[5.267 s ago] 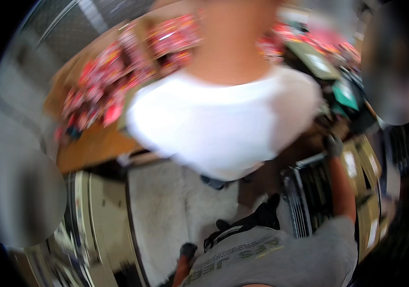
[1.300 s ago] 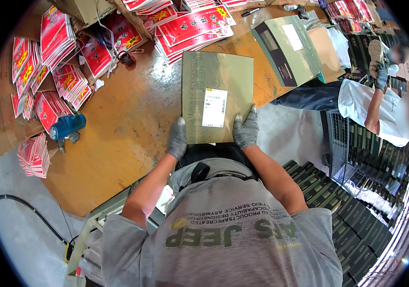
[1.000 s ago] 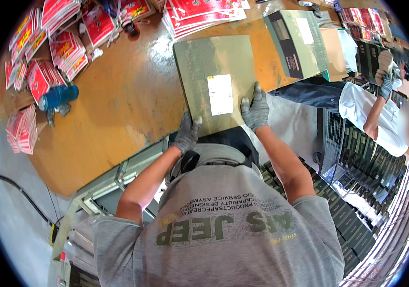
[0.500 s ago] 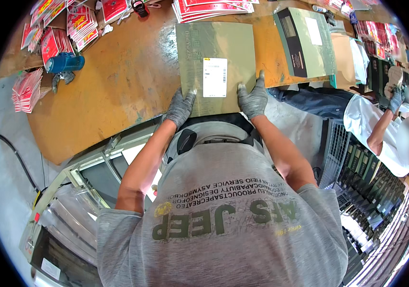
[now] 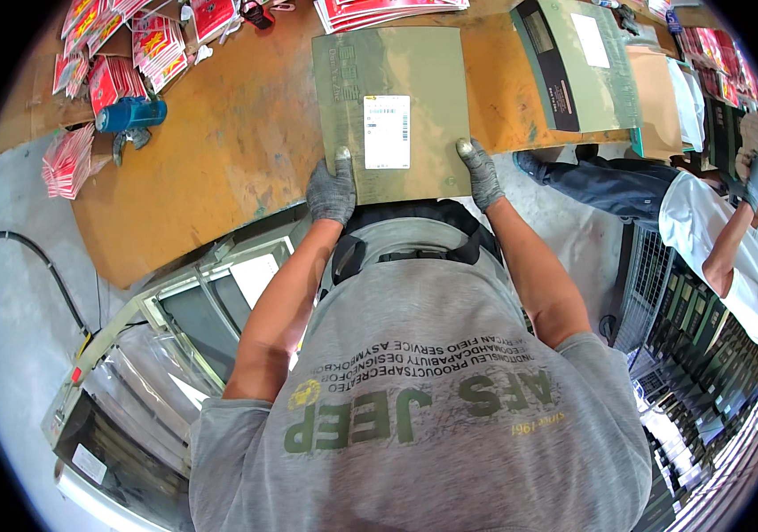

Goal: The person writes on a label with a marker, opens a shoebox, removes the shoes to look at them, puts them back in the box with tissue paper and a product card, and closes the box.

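A flat olive-green box point(image 5: 343, 120) with a glossy surface and a white label point(image 5: 388, 133) lies face up in front of me. Its near end reaches past the table's front edge, close to my waist. On the near left corner my left hand point(image 5: 333, 188), in a grey glove, is closed with the thumb on top. My right hand point(image 5: 483, 174), gloved the same way, grips the right side near the other corner, thumb over the edge. The fingers under the box are hidden.
Another olive-green box point(image 5: 587, 84) stands at the table's right end beside brown cardboard point(image 5: 654, 102). Red printed packets point(image 5: 117, 84) and a blue bottle point(image 5: 135, 113) sit at the left. A co-worker in a white shirt point(image 5: 716, 222) is at the right. A grey-framed machine point(image 5: 153, 306) stands below the table's edge.
The box has shifted slightly left relative to the table, with both hands holding it. My right hand's fingers have moved from lying along the side to a grip with the thumb on top.
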A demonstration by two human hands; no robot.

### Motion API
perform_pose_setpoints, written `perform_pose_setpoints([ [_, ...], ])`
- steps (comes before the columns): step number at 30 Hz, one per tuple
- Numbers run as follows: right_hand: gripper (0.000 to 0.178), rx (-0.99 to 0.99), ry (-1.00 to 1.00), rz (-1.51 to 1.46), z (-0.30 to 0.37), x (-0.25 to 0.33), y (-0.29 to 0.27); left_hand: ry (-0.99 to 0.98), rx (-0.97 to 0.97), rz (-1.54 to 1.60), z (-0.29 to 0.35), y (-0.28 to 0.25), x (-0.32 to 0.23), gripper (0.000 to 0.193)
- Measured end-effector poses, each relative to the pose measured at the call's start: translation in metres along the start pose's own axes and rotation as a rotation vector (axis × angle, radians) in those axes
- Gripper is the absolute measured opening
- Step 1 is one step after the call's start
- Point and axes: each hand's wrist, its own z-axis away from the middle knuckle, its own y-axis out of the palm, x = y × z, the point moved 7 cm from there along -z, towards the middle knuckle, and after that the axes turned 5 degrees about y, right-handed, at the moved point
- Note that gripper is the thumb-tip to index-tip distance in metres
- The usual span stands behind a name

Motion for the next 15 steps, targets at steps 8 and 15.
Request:
perform_pose_setpoints([
  [8,0.106,0.135,-0.119,0.08,0.009,0.038,0.047,0.021,0.013,-0.007,-0.01,-0.013,0.011,0.069],
  [15,0.088,0.426,0.119,0.025,0.024,0.128,0.062,0.286,0.305,0.54,-0.014,-0.064,0.007,0.054],
])
